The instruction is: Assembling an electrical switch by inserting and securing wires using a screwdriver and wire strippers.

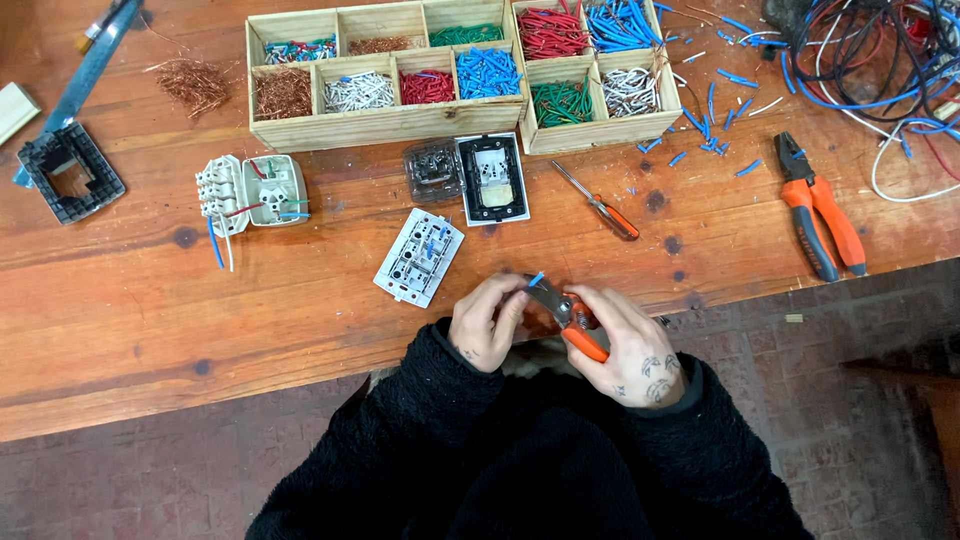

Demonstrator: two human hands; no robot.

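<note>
Wooden bench [150, 330] w/ dismantled switch parts. Right hand [625, 345] is closed on orange-handled strippers [565, 315]; left hand [487, 320] pinches a short blue wire piece [536, 279] at the tool's tip. Best to keep the wire square to the blades, squeeze gently. Two wooden trays [385, 122] hold cut wires sorted by colour, plus copper strands.

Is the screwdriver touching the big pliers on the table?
Apart. The head view shows bare table between the screwdriver and pliers.
</note>
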